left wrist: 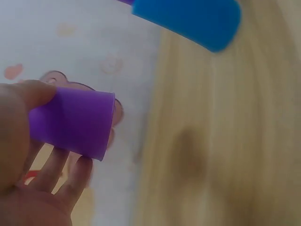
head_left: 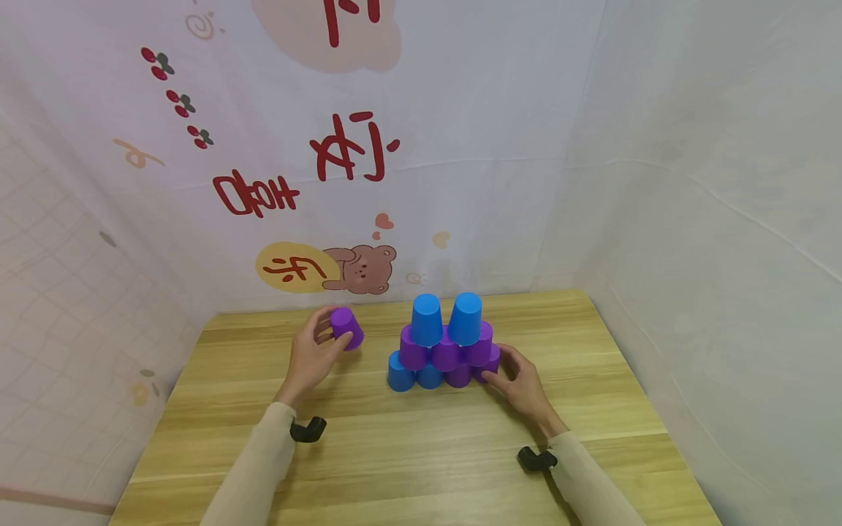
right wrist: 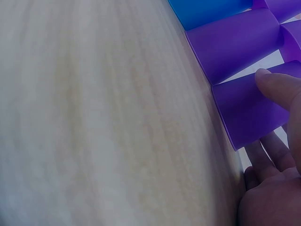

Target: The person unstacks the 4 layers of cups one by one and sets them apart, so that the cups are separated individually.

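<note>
My left hand (head_left: 312, 359) grips a purple cup (head_left: 346, 330), thumb on one side and fingers on the other. That cup is tilted a little, its wide mouth downward, and the left wrist view shows it raised over the table. To its right rises a pyramid of upside-down cups. Two blue cups (head_left: 427, 321) form the top row, three purple cups (head_left: 445, 352) the middle, and two blue cups (head_left: 400, 372) beside two purple ones the bottom. My right hand (head_left: 526, 389) holds the bottom row's rightmost purple cup (right wrist: 249, 106), thumb in front and fingers behind.
The pyramid stands on a wooden table (head_left: 395, 453) toward its back edge. Behind the table hangs a white cloth (head_left: 487, 219) printed with red characters and a bear. More pale cloth (head_left: 723, 256) closes off the right side.
</note>
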Demonstrator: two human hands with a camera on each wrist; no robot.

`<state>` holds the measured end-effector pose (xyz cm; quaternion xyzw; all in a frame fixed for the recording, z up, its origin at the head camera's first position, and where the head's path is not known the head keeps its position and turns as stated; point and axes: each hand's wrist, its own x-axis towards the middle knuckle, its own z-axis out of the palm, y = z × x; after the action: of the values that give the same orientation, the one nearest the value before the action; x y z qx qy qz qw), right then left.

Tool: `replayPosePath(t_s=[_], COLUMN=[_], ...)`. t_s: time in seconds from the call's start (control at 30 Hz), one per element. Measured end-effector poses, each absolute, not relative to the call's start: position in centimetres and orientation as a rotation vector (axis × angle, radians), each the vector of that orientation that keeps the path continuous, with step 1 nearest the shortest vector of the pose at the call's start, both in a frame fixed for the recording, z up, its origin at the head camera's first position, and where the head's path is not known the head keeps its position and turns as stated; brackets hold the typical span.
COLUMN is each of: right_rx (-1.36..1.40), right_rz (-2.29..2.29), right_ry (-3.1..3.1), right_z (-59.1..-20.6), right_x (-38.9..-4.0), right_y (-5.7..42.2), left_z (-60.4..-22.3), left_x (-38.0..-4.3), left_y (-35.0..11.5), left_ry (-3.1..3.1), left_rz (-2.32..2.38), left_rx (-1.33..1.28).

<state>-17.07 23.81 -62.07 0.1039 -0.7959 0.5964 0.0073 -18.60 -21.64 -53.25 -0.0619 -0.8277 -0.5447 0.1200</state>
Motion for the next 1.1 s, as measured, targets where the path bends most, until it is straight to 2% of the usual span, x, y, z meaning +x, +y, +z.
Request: replayPosePath(t_s=[0.47,1.1], right_rx=[0.364,0.36], right_rz=[1.865,1.827], right_ry=[-2.46,-2.485], right_z=[-62.2,-62.6], right_x=[-17.1,-17.2], right_y=[23.8,24.0], left_z=[-56.9,-58.4], left_x=[-18.6,-19.5], left_y=[-22.2,-22.0], left_ry=[-2.489,-2.532], left_rz=[-1.661,-1.736], left_rx=[-0.091,-0.031])
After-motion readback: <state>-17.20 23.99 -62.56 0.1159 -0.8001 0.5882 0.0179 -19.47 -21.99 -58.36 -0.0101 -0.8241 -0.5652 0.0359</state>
